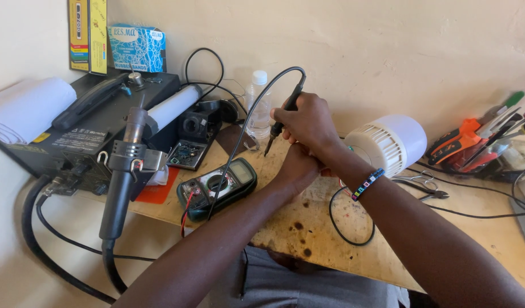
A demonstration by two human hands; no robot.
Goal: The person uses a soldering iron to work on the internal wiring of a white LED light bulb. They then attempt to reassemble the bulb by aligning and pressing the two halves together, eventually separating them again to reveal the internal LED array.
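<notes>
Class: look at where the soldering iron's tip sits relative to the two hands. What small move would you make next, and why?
Probably lower the tip a little. The right hand holds the soldering iron pen-style, tip angled down just above the wooden bench, while the left hand, tucked beneath, hides whatever it grips.

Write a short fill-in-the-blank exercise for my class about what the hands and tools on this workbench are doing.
1. The right hand grips a black soldering ____ by its handle.
2. The left hand rests just ____ the right hand.
3. The meter with the green case lies flat on the wooden ____.
4. The white lamp lies on its ____ by the right wrist.

Missing words: iron; below; table; side
</notes>
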